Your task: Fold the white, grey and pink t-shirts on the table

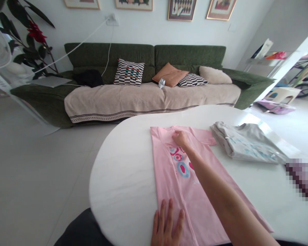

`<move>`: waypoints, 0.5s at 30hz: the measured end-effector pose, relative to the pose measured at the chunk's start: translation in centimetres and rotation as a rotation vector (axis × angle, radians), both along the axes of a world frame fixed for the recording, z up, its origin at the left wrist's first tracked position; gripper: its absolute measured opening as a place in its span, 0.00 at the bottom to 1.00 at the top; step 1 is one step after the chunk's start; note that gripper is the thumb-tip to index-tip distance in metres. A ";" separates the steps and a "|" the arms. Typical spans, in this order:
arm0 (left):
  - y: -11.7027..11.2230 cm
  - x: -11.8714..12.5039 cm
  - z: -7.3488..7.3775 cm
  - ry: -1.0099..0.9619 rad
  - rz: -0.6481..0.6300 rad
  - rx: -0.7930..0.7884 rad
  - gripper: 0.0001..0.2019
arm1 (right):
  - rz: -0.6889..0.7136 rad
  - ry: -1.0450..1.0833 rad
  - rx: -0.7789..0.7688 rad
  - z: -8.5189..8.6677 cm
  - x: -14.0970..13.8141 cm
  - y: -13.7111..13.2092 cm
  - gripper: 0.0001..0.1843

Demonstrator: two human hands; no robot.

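Observation:
A pink T-shirt (192, 191) with a printed front lies on the white table, its collar away from me. Its left side is folded inward in a long strip that covers part of the print, while the right sleeve spreads out flat. Near the hem, my left hand (166, 227) rests flat on the folded strip with its fingers stretched. My right hand (181, 138) reaches across the shirt to the neckline, its fingers closed on the cloth there; the fingertips are partly hidden. My right forearm covers some of the print.
Right of the shirt lies a folded grey garment (248, 141) on the round-cornered white table (118, 171). A pixelated purple patch (303, 179) sits at the right edge. Beyond the table stands a green sofa (190, 56) with several cushions and a beige cover.

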State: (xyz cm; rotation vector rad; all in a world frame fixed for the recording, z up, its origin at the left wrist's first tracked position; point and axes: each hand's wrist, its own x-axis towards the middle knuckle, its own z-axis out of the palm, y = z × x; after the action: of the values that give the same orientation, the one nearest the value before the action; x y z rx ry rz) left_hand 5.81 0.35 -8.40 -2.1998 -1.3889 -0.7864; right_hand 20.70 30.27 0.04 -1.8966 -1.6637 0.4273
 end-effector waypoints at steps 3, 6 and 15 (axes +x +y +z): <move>0.0 0.1 0.0 -0.020 -0.004 -0.004 0.22 | 0.066 -0.019 -0.028 0.3 0.4 -0.5 0.24; 0.0 0.2 -0.2 -0.035 -0.003 -0.002 0.21 | 0.131 -0.059 -0.063 0.4 1.2 -1.0 0.30; -0.1 0.3 -0.2 -0.071 0.003 0.002 0.20 | 0.071 -0.397 -0.073 1.7 -0.5 -2.0 0.32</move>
State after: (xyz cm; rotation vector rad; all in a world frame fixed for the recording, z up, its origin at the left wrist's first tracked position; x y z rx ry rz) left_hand 6.13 0.29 -8.64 -2.1868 -1.4242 -0.8723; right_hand 20.24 28.32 1.73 -2.0812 -1.9949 0.1442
